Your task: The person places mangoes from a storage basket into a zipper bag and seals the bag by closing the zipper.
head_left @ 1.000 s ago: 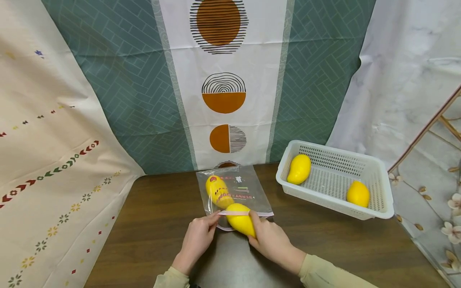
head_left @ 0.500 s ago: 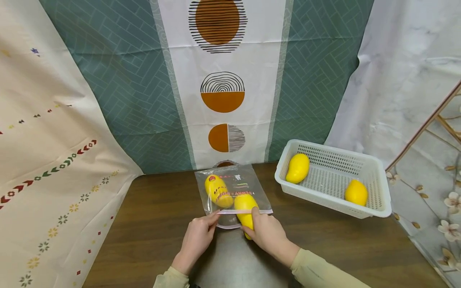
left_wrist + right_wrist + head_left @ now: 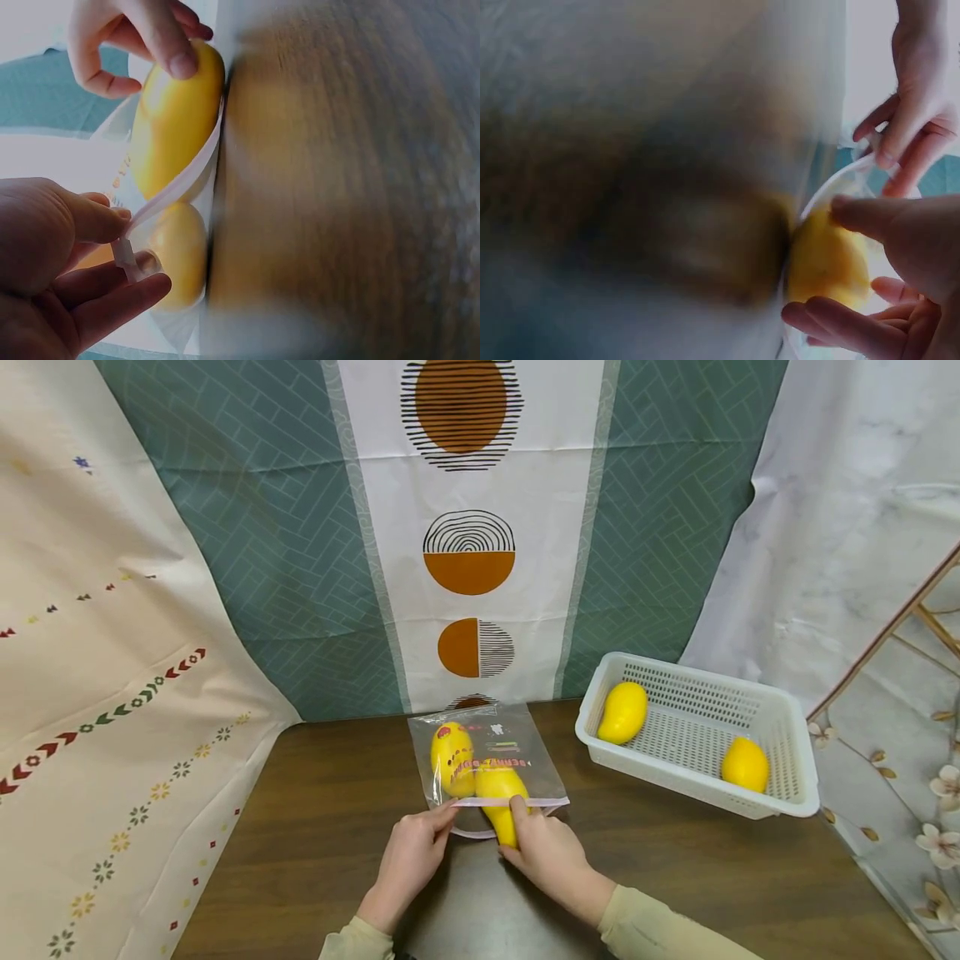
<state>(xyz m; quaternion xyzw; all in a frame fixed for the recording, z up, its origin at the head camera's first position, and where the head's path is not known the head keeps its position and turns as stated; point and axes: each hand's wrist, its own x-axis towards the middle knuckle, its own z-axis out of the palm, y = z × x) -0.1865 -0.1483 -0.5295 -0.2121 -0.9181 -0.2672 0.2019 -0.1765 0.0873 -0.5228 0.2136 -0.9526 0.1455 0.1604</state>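
Yellow fruit (image 3: 501, 783), partly inside a plastic bag (image 3: 543, 781) at the lower centre of the head view, is held by the fingers (image 3: 855, 324) of the right hand (image 3: 551, 852); the bag is pinched by those of the left hand (image 3: 411, 853).

Bag (image 3: 534, 768): clear plastic film, glossy, lightly creased. Yellow fruit (image 3: 174, 124): smooth skin with bright highlights. Basket (image 3: 678, 774): rigid perforated plastic — low gloss. Tabletop (image 3: 322, 835): wood-grained, smooth, soft sheen. Backdrop (image 3: 292, 577): cloth — matt, creased. Sleeve (image 3: 660, 925): cloth, matt.
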